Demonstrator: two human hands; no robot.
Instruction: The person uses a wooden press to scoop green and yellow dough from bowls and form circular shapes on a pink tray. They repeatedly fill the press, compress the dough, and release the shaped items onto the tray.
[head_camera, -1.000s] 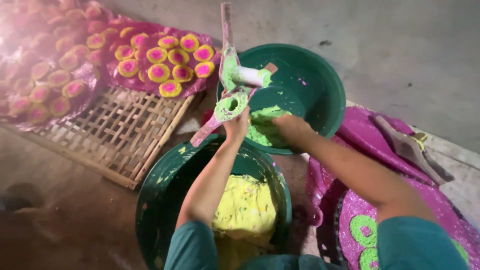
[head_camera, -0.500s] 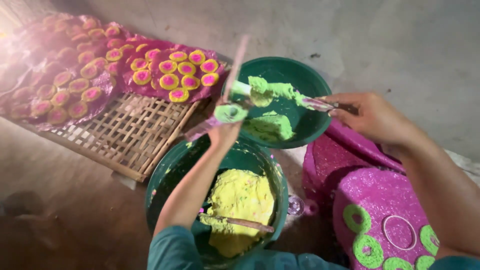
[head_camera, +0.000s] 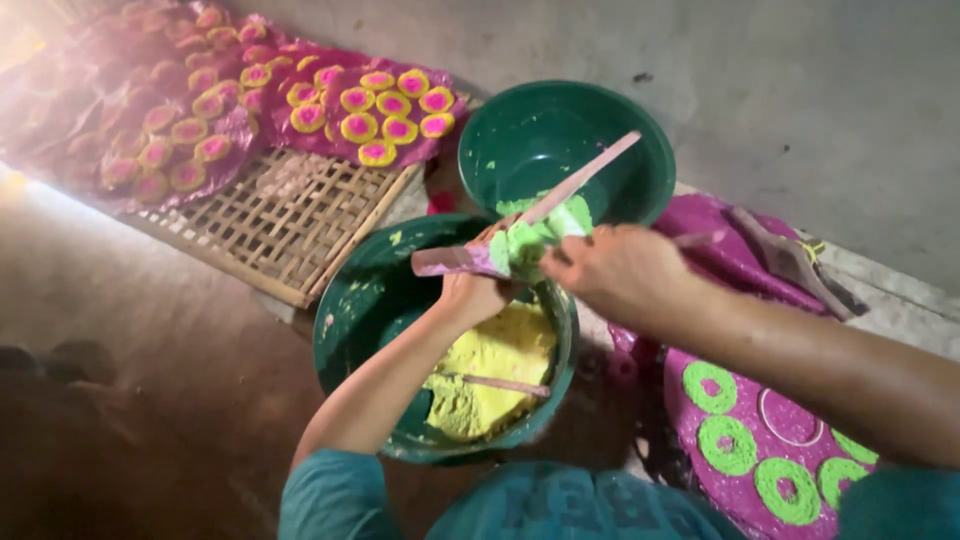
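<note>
My left hand (head_camera: 472, 290) grips a small pink mould (head_camera: 450, 261) packed with green dough (head_camera: 525, 245), held above a green bowl (head_camera: 345, 330) of yellow dough (head_camera: 495, 365). My right hand (head_camera: 615, 272) holds a thin pink stick (head_camera: 590, 175) pressed onto the green dough. Behind them sits a second green bowl (head_camera: 520, 130) with a lump of green dough at its near side. A short stick (head_camera: 505, 384) lies in the yellow dough.
A pink sheet (head_camera: 690, 390) at right carries several green dough rings (head_camera: 730, 443). At the back left, a bamboo lattice tray (head_camera: 280, 225) and pink sheets hold several yellow-and-pink rings (head_camera: 390, 105). A wooden tool (head_camera: 785, 258) lies at right on the concrete floor.
My right hand came back from the far bowl to the mould with the stick. Both hands moved nearer, over the yellow-dough bowl.
</note>
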